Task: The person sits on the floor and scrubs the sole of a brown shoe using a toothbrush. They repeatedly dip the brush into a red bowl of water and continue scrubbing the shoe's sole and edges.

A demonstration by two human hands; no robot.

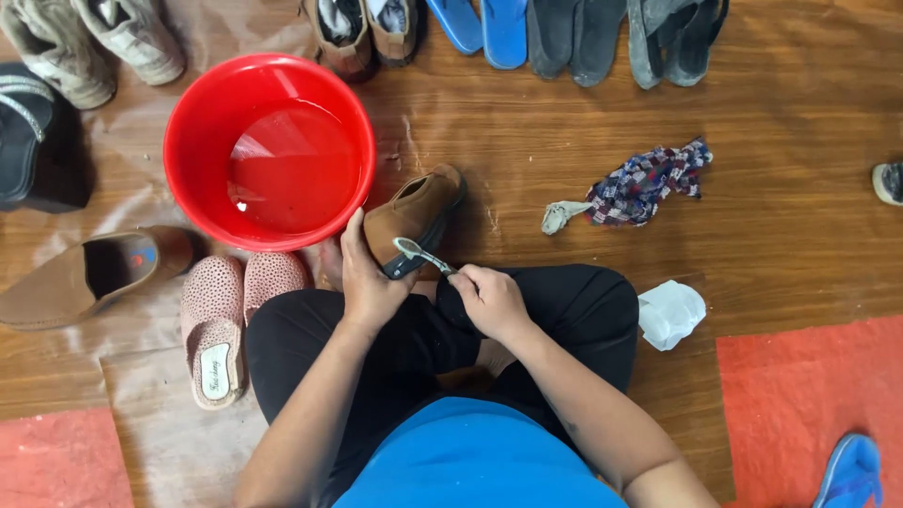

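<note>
My left hand (365, 277) grips a brown leather shoe (414, 212) by its heel end, the toe pointing away toward the upper right. My right hand (489, 299) holds a toothbrush (421, 254) whose head rests against the shoe's side near the sole. I sit cross-legged in black trousers on the wooden floor. A red bucket (188, 160) with water in it stands just left of the shoe.
A matching brown shoe (89, 275) and a pair of pink slippers (230, 315) lie at the left. A checked rag (644, 183) and a white crumpled bag (670, 313) lie at the right. Several shoes and sandals line the top edge. Red mats lie at both lower corners.
</note>
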